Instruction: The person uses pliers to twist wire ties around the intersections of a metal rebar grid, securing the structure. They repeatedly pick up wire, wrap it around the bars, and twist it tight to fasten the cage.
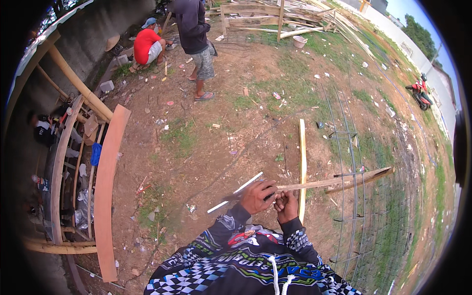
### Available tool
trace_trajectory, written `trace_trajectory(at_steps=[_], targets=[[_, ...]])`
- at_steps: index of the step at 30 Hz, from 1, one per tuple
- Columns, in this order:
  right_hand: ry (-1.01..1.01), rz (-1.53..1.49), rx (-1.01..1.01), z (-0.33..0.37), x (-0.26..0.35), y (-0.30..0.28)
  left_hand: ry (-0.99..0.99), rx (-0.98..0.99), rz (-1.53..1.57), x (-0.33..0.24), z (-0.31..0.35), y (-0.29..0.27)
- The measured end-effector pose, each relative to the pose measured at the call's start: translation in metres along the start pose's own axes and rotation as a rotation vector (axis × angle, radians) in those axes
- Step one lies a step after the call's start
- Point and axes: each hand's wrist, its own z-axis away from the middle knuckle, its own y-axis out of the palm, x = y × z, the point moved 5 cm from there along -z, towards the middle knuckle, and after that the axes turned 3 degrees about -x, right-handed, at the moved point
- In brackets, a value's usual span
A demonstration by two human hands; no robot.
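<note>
My left hand [258, 196] and my right hand [286, 206] are close together in front of my chest, fingers curled and closed. Whatever they pinch between them is too small or hidden to make out. A thin wooden strip [314, 184] runs from beside my fingers to the right, toward a steel rebar cage [354, 216]; I cannot tell whether a hand touches its near end. Behind my right hand a pale yellowish wooden batten [302, 157] lies on the ground, pointing away from me. Left of my left hand lies a thin white strip [235, 191].
At the left, a bamboo-framed structure [73, 73] has a long reddish-brown board [109, 196] along its side. Farther off, a person in red [147, 45] squats near a standing person [194, 39]. Piled timber [305, 17], a bucket [300, 41] and a red motorbike [420, 92] are beyond.
</note>
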Motion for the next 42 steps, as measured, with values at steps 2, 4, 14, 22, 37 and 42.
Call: trace_trajectory(at_steps=[2,4,14,22,37,42], targets=[[0.049,0.086,0.048,0.000,0.004,0.003,-0.016,-0.023,0.019,0.005,0.004,0.000],[0.009,0.248,0.093,-0.001,0.012,0.011,0.027,-0.033,0.049,0.004,0.008,0.004],[0.024,0.330,0.173,0.000,0.071,0.002,0.040,-0.030,0.062,0.010,0.017,0.006],[-0.246,0.330,0.034,0.019,0.169,0.001,0.051,-0.069,0.008,0.007,0.016,0.010],[-1.324,-0.142,-0.047,0.137,0.344,-0.102,0.056,0.013,0.047,0.008,0.010,0.009],[-1.251,-0.056,0.067,0.120,0.284,-0.063,-0.009,-0.014,0.010,-0.024,-0.002,-0.004]])
